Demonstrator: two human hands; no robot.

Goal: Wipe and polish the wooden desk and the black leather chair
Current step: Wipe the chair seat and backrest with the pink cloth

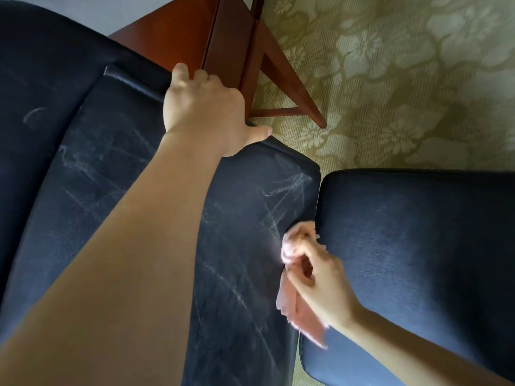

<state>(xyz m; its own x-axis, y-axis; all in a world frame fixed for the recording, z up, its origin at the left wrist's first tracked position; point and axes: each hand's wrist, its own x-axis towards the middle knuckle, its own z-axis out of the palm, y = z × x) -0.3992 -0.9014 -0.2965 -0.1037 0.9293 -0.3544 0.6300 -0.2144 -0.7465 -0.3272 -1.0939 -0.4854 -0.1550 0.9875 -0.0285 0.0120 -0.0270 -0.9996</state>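
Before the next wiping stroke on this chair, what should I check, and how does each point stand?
1. Cloth held: right hand grips the pink cloth. Ok.
2. Chair steadied: left hand holds the black leather chair by its far edge. Ok.
3. Seat clean: whitish streaks cross it. Not ok.
4. Neighbouring black cushion wiped: cannot tell.
5. Wooden desk polished: only its lower part shows. Cannot tell.
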